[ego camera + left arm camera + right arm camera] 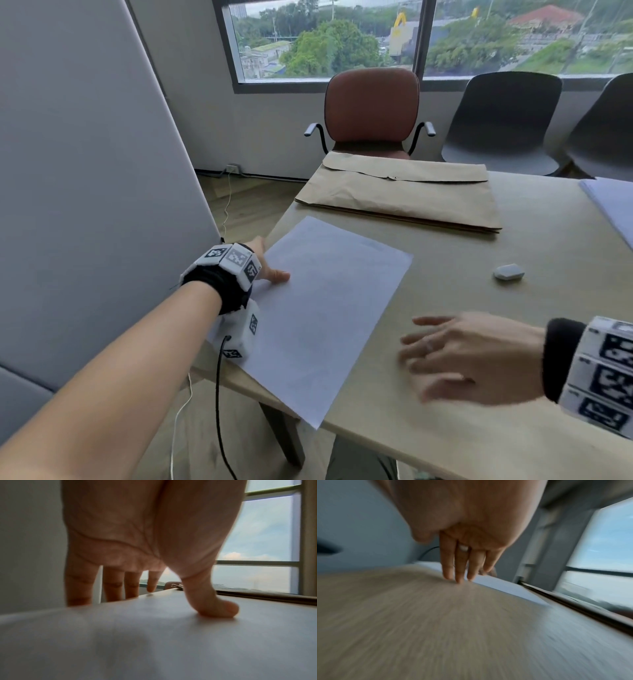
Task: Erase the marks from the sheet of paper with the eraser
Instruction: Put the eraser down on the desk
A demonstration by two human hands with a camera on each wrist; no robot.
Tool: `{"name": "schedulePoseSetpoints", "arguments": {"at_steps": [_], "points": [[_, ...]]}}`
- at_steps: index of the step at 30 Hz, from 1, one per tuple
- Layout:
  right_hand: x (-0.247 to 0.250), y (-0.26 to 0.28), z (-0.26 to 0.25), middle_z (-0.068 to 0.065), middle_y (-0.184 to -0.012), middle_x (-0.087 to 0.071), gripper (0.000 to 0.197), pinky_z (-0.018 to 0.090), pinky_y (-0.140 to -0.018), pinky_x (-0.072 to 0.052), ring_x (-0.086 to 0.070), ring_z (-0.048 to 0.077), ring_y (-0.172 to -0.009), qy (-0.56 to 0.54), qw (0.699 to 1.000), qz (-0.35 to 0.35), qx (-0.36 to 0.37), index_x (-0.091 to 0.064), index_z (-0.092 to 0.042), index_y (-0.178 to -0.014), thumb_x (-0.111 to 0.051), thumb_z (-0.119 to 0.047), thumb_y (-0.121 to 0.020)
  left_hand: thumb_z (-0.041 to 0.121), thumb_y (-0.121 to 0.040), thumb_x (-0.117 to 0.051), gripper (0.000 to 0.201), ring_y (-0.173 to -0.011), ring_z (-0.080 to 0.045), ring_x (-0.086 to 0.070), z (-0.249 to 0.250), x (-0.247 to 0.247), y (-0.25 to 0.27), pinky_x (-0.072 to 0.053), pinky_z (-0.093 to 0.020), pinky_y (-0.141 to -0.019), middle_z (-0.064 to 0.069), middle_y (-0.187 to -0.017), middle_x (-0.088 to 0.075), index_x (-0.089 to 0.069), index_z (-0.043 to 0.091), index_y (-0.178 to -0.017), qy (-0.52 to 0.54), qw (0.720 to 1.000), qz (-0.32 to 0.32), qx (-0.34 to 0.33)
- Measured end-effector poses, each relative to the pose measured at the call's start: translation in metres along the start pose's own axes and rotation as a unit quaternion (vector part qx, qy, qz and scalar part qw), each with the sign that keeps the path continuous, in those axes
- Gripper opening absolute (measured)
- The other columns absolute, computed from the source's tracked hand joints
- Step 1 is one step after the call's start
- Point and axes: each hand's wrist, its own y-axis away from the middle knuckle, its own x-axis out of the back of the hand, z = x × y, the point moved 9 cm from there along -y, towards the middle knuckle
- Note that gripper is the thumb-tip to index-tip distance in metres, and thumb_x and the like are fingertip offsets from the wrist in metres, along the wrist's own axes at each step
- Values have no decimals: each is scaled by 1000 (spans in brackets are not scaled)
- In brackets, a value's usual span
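A white sheet of paper [322, 308] lies slanted on the wooden table [479, 428], near its left edge; any marks on it are too faint to make out. My left hand [272, 269] rests at the sheet's left edge. In the left wrist view its thumb [219, 608] presses down on the paper [154, 642] while the fingers [113, 585] hang straight past the table's edge. A small pale eraser [509, 271] lies alone on the table, right of the sheet. My right hand [455, 353] is motion-blurred low over the table between sheet and eraser, fingers [458, 574] straight, holding nothing.
A large brown envelope [400, 195] lies across the table's far end. Another pale sheet [613, 205] shows at the right edge. A brown armchair [371, 106] and dark chairs [503, 120] stand beyond the table. A grey partition [85, 171] rises on the left.
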Motion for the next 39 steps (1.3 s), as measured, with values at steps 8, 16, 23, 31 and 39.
{"name": "schedulePoseSetpoints", "arguments": {"at_steps": [8,16,23,31,39], "points": [[36,16,102,-5,-60,-67,22,21,-63,-53,-62,14,-54,15,941,212,-262,-73,-20,-67,-56,-25,-80,23,-81,-73,25,-99,-27,-59,-16,42,7,-42,-25,-74,-8,-98,-64,-65,4,-95,103,984,144,0],[3,37,142,6,-140,-45,79,28,-102,-37,-47,18,-125,-376,777,169,-475,-18,-12,-147,-60,-38,-86,-3,-87,-61,16,-48,-5,-59,50,99,63,-49,-15,-49,7,-58,-66,-59,11,-79,496,823,97,-259],[21,44,142,9,-114,-57,53,20,-69,-38,-56,15,-97,-602,592,329,-423,-41,-9,-132,-63,-18,-86,27,-59,-85,22,-64,-9,-71,113,121,107,-57,-21,-59,1,-73,-74,-70,19,-73,640,665,13,-385],[44,98,156,10,-97,-60,34,41,-90,-48,-59,26,-94,-600,450,528,-398,-44,-14,-112,-61,-6,-84,17,-73,-62,17,-65,-12,-72,154,109,108,-59,-27,-64,1,-67,-72,-70,21,-58,697,578,-1,-425],[62,181,156,0,-58,-47,28,21,-49,-44,-46,11,-46,-516,463,585,-420,-48,-11,-68,-43,-16,-95,16,-78,-63,9,-61,-8,-71,203,96,124,-58,-22,-57,6,-72,-74,-64,20,-86,650,627,-2,-429]]}}
